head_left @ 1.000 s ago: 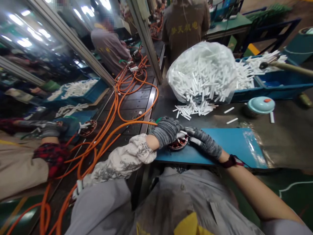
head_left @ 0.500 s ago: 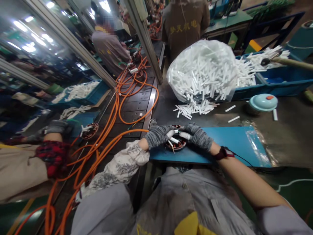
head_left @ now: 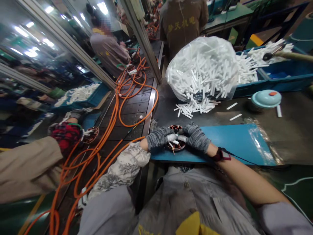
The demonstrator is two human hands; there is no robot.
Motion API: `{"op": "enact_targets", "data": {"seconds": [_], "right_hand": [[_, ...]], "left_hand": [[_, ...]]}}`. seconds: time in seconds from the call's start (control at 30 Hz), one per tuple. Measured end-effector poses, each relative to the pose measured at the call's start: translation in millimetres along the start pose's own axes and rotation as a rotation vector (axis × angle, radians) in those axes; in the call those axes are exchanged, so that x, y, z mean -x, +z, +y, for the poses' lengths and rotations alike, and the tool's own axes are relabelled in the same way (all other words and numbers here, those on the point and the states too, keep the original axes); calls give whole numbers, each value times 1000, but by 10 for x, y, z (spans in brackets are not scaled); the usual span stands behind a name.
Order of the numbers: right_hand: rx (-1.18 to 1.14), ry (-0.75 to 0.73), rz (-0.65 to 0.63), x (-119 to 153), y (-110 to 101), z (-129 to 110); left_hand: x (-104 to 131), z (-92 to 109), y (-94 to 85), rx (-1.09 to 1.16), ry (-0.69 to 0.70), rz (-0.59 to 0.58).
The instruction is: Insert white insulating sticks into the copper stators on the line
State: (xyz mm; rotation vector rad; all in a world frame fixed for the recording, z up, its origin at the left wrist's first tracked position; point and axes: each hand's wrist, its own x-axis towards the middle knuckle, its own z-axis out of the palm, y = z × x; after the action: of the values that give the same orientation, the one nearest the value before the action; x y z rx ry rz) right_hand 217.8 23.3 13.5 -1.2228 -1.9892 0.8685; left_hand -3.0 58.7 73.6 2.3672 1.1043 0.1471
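Note:
A ring-shaped motor stator with copper windings [head_left: 179, 147] lies on a blue board [head_left: 227, 143] in front of me. Short white tubes [head_left: 174, 142] and wire ends stick out of its middle. My left hand [head_left: 159, 137], in a grey knitted glove with white-covered fingertips, is at the stator's left side. From the right comes my right hand [head_left: 197, 137], gloved the same way. Thumbs and fingers of both hands are pinched together above the ring, their tips nearly meeting. Whatever small piece lies between them is hidden by the fingertips.
Beyond the board stand a clear bag of white tubes [head_left: 202, 68], a loose tube pile [head_left: 194, 107] and blue bins [head_left: 288, 76]. A light-blue lidded container [head_left: 266, 99] is at right. Orange cables [head_left: 114, 114] run along the left; a co-worker's arm [head_left: 66, 137] reaches beside them.
My hands have shifted slightly, fingertips closer together, and more of the stator's far rim shows. The white piece seen between my fingers is now covered. The co-worker's arm at left reached farther forward.

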Motion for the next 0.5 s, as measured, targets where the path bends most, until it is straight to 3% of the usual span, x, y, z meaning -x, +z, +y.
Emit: {"op": "enact_targets", "data": {"seconds": [0.1,0.2,0.33,0.4,0.5], "right_hand": [[24,-24,56,57,8,29],[-223,-28,116,154,-65,134],[-397,100,144,352,-204,262],[-314,137,209,472,-256,287],[-223,168,308,621,-289,263]], "left_hand": [[-148,111,-64,-41,4,-256],[-331,295,-45,-291,-60,-265],[-459,388,-2,-390,56,-292],[-447,310,-5,-304,137,-230],[-405,124,17,-114,144,16]]}}
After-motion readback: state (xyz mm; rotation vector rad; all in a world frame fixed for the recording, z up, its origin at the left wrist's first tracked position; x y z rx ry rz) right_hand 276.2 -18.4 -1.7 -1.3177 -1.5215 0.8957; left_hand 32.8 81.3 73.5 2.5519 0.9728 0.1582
